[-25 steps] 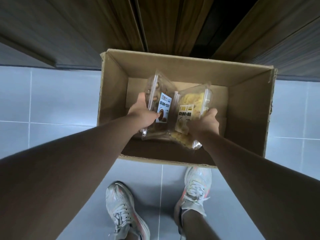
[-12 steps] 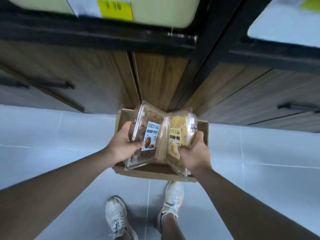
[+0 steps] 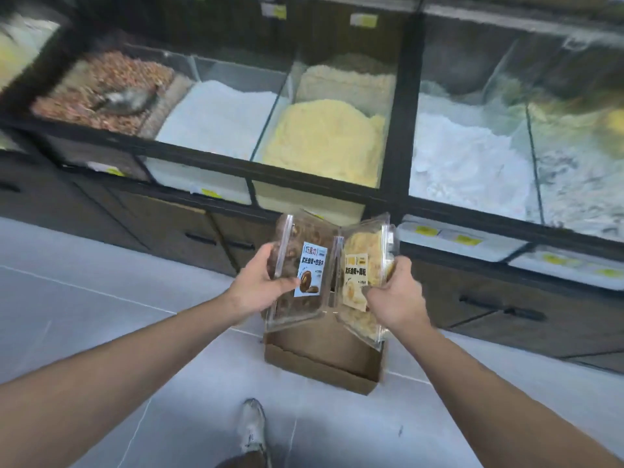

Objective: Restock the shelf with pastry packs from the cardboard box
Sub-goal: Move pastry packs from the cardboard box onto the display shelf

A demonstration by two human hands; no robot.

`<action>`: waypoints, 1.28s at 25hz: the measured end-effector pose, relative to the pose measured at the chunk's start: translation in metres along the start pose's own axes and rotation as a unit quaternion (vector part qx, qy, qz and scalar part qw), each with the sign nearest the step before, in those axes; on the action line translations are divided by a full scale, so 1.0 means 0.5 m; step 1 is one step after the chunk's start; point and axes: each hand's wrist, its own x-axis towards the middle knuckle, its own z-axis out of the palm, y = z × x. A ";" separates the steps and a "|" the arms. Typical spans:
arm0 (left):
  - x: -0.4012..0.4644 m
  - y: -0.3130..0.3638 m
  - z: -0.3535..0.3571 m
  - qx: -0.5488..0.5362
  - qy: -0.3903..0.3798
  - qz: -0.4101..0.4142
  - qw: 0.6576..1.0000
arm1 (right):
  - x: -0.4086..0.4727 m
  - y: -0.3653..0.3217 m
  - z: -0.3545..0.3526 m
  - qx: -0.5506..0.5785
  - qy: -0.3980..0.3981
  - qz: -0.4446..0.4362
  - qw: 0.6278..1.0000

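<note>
Above the cardboard box (image 3: pixel 320 359) on the floor, held two clear pastry packs up side by side and touching: left hand (image 3: pixel 260 285) wrapped round the brown pack (image 3: pixel 300 268), right hand (image 3: pixel 395 295) wrapped round the yellow pack (image 3: pixel 363 275). Got both out of the box, but put neither on a shelf yet; could not see any more packs inside. Ahead, saw only glass bins (image 3: pixel 324 130) of grains and powders over dark cupboard doors (image 3: pixel 209 231), with no shelf spot for packs showing.

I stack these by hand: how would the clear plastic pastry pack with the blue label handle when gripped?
The clear plastic pastry pack with the blue label probably stays stiff, keeping flat walls in the left hand. Likely light, held one-handed. Its glossy shell may be slippery.
</note>
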 end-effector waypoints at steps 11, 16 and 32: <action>-0.601 0.253 -0.182 -0.127 0.295 0.089 0.943 | -0.363 -0.317 -0.184 0.002 -0.093 -0.342 0.935; -0.917 0.270 -0.248 -0.139 0.425 0.111 0.887 | -0.594 -0.439 -0.146 0.024 -0.176 -0.452 0.874; -1.882 0.029 0.008 -0.136 0.780 0.005 0.611 | -1.482 -0.291 0.092 -0.003 -0.513 -0.606 0.607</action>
